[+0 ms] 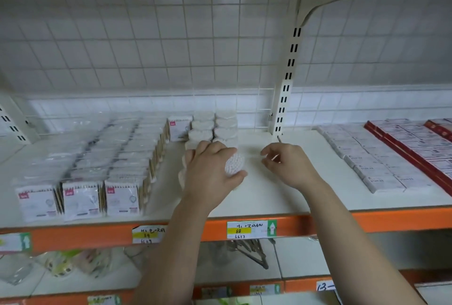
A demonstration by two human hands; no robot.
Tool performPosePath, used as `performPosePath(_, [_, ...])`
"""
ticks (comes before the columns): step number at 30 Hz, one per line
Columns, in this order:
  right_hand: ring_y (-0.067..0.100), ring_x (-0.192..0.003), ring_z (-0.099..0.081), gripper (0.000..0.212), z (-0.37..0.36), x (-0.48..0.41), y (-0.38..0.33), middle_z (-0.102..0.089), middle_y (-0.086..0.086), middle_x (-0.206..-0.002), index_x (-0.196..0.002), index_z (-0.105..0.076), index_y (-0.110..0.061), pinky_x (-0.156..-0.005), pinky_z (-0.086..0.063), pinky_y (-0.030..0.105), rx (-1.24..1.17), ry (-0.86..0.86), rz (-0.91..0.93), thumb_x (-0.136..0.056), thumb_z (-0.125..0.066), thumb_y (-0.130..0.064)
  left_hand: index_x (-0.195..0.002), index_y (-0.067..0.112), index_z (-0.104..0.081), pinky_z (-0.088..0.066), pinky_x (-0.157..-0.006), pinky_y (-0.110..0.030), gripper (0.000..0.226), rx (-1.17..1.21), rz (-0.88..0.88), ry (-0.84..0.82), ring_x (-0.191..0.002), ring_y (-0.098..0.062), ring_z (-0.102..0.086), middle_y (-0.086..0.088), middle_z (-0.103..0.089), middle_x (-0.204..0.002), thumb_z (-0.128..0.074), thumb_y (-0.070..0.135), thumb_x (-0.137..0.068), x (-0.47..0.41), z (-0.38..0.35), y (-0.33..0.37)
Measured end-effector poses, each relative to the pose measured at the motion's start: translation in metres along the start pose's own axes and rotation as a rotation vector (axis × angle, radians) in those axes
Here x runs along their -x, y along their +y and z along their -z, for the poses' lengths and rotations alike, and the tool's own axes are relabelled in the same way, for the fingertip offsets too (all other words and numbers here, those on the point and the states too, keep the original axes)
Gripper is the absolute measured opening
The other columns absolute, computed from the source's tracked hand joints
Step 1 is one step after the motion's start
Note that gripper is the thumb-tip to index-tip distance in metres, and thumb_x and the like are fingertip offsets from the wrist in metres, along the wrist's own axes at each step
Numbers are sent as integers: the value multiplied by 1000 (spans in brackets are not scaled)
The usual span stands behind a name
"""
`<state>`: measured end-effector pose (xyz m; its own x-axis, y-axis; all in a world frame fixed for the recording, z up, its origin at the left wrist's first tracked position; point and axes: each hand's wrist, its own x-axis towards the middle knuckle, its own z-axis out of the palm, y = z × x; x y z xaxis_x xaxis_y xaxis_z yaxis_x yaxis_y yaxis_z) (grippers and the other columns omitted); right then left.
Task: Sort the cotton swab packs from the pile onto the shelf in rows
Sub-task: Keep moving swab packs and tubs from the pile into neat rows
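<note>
The body of the round cotton swab pack [235,164] is hidden under the palm of the left hand [210,172]; only its face of white tips shows. At 9 o'clock of this hand, some more round packs are half covered by it, and their shape is hard to make out. Both forearms are cut off at the bottom edge. The far part of the shelf [269,197] is blurred.

The fingers [220,148] of the left hand are curled over the top of the pack and the thumb closes on it from below, so the hand grips it. The right hand [289,166] is at 3 o'clock of the pack, apart from it, low over the bare white shelf. Its fingers are loosely bent with the tips near the thumb. A thin dark line shows at the fingertips, and I cannot tell if they pinch something.

The pack is at the middle of the shelf, at the near end of the rows of round packs [212,131], which run toward 12 o'clock. Its face of tips is turned to about 3 o'clock and a little up, so its long axis seems to lie tilted from 9 to 3 o'clock, not upright.

At 9 o'clock stand rows of flat bagged packs [80,198]. At 3 o'clock lie rows of small boxes [381,168].
</note>
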<state>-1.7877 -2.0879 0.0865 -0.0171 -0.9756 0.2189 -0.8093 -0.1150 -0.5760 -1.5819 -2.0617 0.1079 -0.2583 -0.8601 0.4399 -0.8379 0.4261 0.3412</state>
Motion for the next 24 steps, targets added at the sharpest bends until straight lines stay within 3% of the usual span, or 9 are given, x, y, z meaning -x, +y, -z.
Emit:
performPosePath(3, [15,-80,-62,19,-10,7,9,-66,-4,-90,-104,-67,-20,-75,-49,28,1,-28,-23,-86,-62,-20,-124,28,-60,-37,-94,-41,56,-93,-16,-78,-111,-17,-46,10,-58,-118,-62,58,-77,-1,-5,-3])
performPosePath(6, [14,-80,-62,20,-16,11,15,-66,-4,-91,-106,-67,-21,-76,-49,28,16,-49,-29,-86,-63,-22,-128,31,-56,-30,-99,-35,55,-155,11,-100,-115,-14,-46,13,-55,-125,-61,58,-80,-3,-6,-4])
performPosePath(11, [15,-82,-62,20,-18,11,17,-67,-4,-91,-105,-67,-20,-78,-49,29,21,-47,-23,-86,-63,-23,-126,32,-56,-19,-100,-26,59,-144,49,-90,-112,-10,-51,15,-52,-126,-68,56,-74,-3,-3,-5])
performPosePath(24, [19,-89,-55,18,-34,20,27,-57,-7,-82,-98,-70,-19,-73,-41,25,38,39,52,-81,-65,-16,-124,28,-58,-20,-95,-29,43,-229,90,-64,-116,-12,-48,14,-53,-128,-67,37,-82,-8,-6,-5])
